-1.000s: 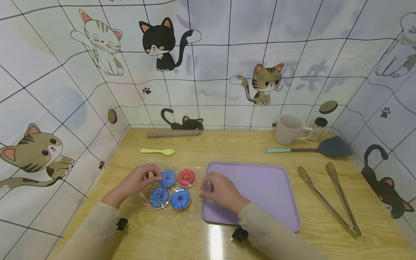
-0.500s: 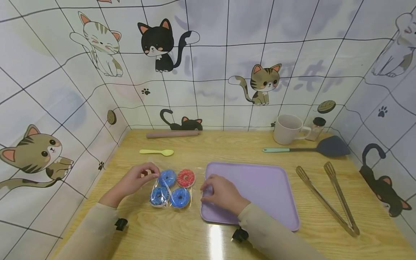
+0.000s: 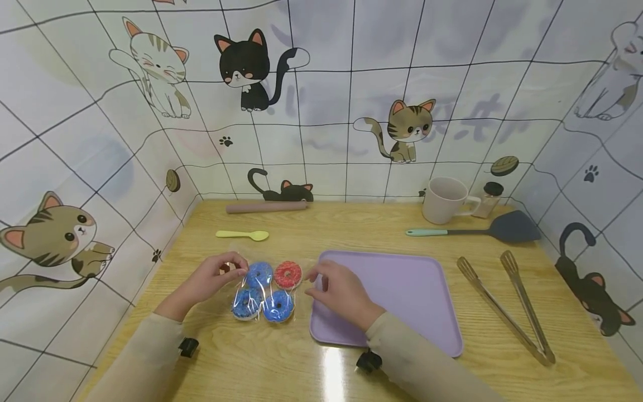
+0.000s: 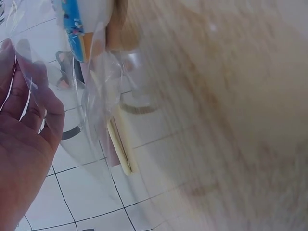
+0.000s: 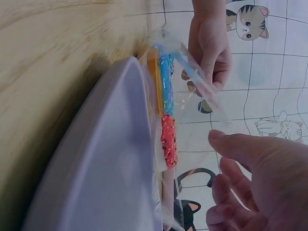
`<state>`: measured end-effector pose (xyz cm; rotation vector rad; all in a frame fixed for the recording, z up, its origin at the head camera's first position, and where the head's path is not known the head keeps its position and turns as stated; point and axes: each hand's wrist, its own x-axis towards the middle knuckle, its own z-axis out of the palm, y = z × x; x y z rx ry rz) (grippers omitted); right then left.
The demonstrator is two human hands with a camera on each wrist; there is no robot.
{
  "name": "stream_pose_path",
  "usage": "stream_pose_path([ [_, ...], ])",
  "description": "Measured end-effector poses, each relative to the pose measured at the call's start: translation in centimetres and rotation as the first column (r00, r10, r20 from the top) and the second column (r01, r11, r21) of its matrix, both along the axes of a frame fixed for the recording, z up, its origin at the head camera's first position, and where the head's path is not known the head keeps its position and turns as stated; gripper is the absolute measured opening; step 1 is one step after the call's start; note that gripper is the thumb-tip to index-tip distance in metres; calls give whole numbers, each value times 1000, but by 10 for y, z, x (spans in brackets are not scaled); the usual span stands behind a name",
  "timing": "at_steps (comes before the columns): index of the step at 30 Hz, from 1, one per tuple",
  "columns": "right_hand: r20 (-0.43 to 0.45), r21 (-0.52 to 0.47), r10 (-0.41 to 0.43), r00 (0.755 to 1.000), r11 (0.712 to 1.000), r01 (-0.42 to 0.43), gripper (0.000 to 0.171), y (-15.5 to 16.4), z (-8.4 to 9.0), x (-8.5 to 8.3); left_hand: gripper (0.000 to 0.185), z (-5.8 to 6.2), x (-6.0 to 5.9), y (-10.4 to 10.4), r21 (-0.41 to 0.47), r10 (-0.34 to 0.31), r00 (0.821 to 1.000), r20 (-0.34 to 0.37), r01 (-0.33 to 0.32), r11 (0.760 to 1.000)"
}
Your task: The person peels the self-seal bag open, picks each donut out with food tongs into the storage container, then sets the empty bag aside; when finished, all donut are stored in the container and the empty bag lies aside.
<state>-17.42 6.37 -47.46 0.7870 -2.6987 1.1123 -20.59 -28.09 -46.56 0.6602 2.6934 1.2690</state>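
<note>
Bare table (image 3: pixel 351 229) lies open between spoon (image 3: pixel 243 235) and spatula (image 3: pixel 477 229).

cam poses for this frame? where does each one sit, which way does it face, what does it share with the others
Head: above the table, facing forward and down at the donut bag, purple tray, left hand and right hand; both sleeves show.
Left wrist: low by the table, facing the wall through clear plastic; left hand fills the corner.
Right wrist: low by the tray, facing the donuts edge-on; right hand is near, left hand beyond.
All three show the bag.
</note>
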Motion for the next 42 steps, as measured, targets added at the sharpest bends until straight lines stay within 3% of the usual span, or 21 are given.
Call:
stream_pose_path([
  [6,-58,-89,-16,998,996,11,41,-10,8,0,7,0,0,1,22,-17,1000,-9,17,1000],
  [13,-98,-58,-7,995,998,2,11,-12,11,1,5,0,-1,0,20,-29,999,-17,30,999],
  [25,-64,-150,-39,997,988,29,11,1,21,4,5,0,-1,-4,-3,-18,1000,-22,18,1000],
  [32,22,-155,-116,993,981,118,16,43,24,8,5,4,2,-1,-53,4,999,-40,-6,999],
  [39,-4,-127,-184,983,975,182,18,102,18,13,4,2,1,0,-50,24,997,-68,-27,998],
  [42,-50,-119,-202,978,974,195,20,128,11,16,14,0,0,0,-41,15,996,-89,-19,999],
])
